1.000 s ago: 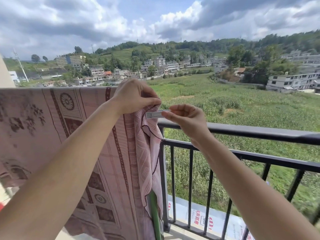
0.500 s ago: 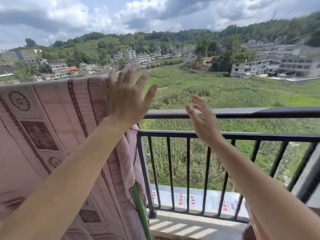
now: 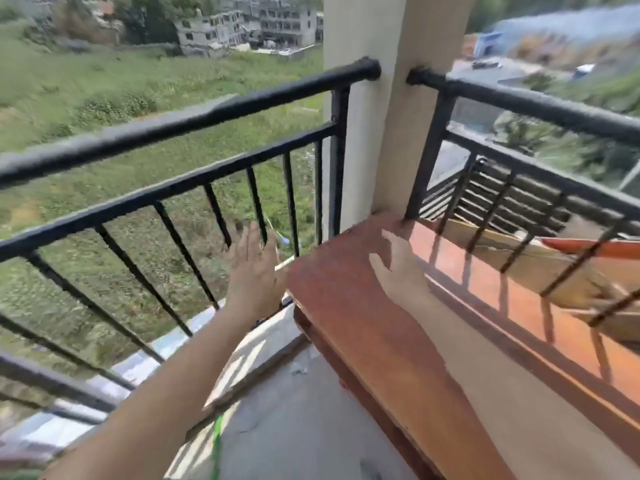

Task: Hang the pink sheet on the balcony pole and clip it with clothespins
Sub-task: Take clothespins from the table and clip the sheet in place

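2 hands, 2 railing sections, 1 pillar, 1 surface. The black round metal balcony pole (image 3: pixel 173 123) runs from the left edge up to the cream square concrete pillar (image 3: pixel 388 116) at top centre. A 2nd black rail section (image 3: pixel 536 105) leaves the pillar toward the right edge. The pink sheet is out of frame, so can't tell where it lies rel. to either hand. The left hand (image 3: pixel 254 271) is at centre frame, below the pole and in front of the thin vertical bars. Its fingers are straight and near together, holding nothing; contact w/ the bars can't be told (blur). The right hand (image 3: pixel 398 271) is just right of it, over the upper end of the reddish-brown wooden surface (image 3: pixel 363 323). Its fingers are loosely spread, thumb out, nothing held; touching the wood or just above it, can't tell. Centre right, behind the 2nd rail's bars: 1 tan cardboard sheet (image 3: pixel 540 271) and 1 orange flat item (image 3: pixel 588 249). 1 thin green stick (image 3: pixel 216 441) at bottom centre.
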Available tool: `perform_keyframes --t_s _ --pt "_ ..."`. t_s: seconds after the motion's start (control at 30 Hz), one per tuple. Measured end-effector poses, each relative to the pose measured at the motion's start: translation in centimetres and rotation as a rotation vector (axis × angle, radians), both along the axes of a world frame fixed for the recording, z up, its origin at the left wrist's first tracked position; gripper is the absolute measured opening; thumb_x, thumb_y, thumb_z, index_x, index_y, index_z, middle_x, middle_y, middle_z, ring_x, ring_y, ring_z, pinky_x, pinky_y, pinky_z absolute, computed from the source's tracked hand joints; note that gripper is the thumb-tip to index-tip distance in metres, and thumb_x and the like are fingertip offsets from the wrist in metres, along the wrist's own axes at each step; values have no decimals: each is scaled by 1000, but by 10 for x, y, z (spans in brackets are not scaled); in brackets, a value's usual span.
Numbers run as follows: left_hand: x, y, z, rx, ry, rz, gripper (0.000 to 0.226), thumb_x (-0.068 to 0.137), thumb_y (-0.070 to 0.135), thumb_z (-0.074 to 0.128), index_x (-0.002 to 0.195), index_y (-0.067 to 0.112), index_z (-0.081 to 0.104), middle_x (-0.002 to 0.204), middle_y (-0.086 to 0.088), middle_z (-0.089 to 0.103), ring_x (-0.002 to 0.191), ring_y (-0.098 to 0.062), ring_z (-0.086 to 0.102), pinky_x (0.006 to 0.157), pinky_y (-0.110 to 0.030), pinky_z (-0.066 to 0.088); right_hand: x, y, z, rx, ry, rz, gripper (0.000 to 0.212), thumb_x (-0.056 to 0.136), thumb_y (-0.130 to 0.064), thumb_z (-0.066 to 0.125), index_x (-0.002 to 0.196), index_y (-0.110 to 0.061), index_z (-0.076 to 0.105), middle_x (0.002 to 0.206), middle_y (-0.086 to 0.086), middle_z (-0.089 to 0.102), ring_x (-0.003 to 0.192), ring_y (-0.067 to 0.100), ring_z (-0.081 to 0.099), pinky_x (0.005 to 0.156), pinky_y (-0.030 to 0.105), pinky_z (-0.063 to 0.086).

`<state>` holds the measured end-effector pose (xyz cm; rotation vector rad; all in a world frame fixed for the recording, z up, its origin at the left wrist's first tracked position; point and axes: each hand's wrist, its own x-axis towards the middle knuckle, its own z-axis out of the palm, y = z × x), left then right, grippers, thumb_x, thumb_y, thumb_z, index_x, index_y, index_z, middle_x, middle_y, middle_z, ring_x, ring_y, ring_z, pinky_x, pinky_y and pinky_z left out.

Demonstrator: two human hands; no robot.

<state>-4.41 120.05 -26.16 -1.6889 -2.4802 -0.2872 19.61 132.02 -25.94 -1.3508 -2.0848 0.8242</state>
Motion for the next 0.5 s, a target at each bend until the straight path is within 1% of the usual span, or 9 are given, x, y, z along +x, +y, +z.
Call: perform_keyframes --t_s 0.1,0.17,0.23,0.3,0.37,0.43,0.5 --pt "55 30 -47 -132 -11 -152 75 95 62 15 153 15 18 161 -17 5 149 -33 5 118 -53 3 80 -1 -47 -100 -214 -163 56 99 -36 49 150 -24 29 155 3 33 141 24 37 112 43 36" --pt "90 45 -74 -239 -26 -224 79 92 64 8 153 16 21 160 -17 11 148 -35 11 117 -55 11 128 -9 -71 -196 -344 -262 60 99 -35 49 152 -22 25 157 5 29 142 27 34 112 44 34" --pt "119 55 -101 -327 -34 -300 82 90 64 6 153 14 23 160 -19 13 147 -36 12 115 -57 19 169 -19 -93 -282 -412 -336 63 99 -33 51 154 -19 24 158 7 26 144 27 29 114 42 29" --pt "145 63 -126 -402 -39 -365 82 90 64 5 153 14 20 160 -19 10 148 -35 9 115 -56 18 202 -26 -112 -349 -461 -383 64 98 -30 53 154 -16 24 158 9 26 144 28 28 115 40 28" --pt "170 69 -149 -450 -60 -399 82 90 64 5 153 15 20 160 -19 10 148 -34 9 115 -55 19 229 -30 -133 -409 -496 -415 65 97 -30 54 153 -15 25 157 11 26 143 30 30 114 42 30" --pt "186 66 -162 -467 -93 -411 80 91 64 10 153 15 22 160 -19 11 148 -34 10 115 -54 20 242 -34 -148 -451 -522 -417 66 96 -31 55 153 -15 25 156 12 27 141 32 33 113 44 32" --pt "204 65 -187 -524 -149 -422 74 95 62 18 154 17 15 161 -17 5 149 -33 4 117 -51 16 251 -30 -171 -504 -525 -410 67 96 -31 56 153 -13 26 155 14 29 140 33 34 114 44 32"
